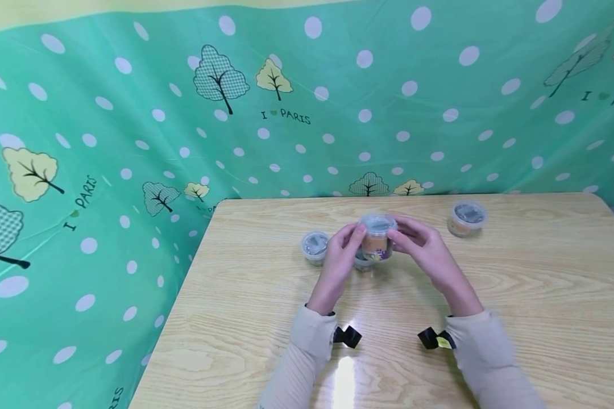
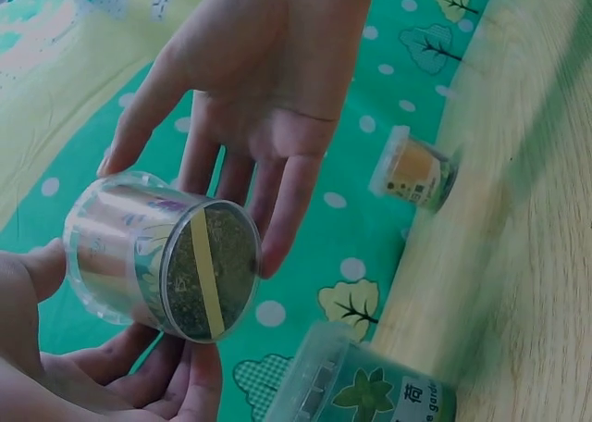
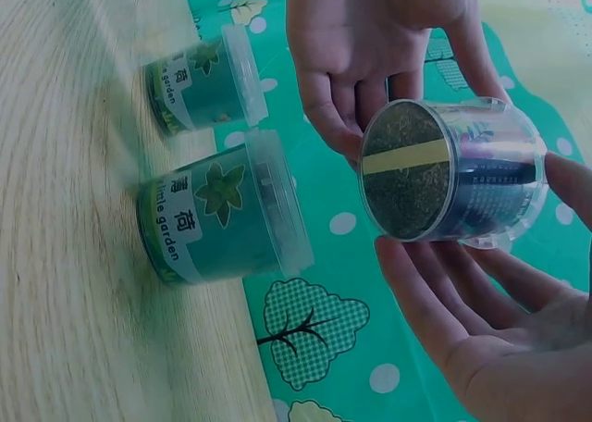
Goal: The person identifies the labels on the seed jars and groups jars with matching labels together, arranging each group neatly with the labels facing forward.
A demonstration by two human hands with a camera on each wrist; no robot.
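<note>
Both hands hold a clear lidded plastic tub point(image 1: 376, 245) raised over the table. It has an orange-brown label with printed flowers. Thumb and fingers of the left hand point(image 1: 340, 254) grip its left side, while the right hand point(image 1: 430, 251) grips the opposite side. From the left wrist, the tub's round base point(image 2: 215, 272) shows dark, soil-like contents with a pale strip across it. In the right wrist view the tub point(image 3: 486, 177) lies tilted, its base toward the camera, fingers spread along its wall.
Two green-labelled tubs stand on the table: one point(image 1: 315, 246) left of the hands, another point(image 1: 363, 264) partly hidden behind the held tub. A similar tub with an orange label point(image 1: 467, 219) stands at the right rear. A green dotted cloth point(image 1: 297, 153) hangs behind the wooden table point(image 1: 235, 307).
</note>
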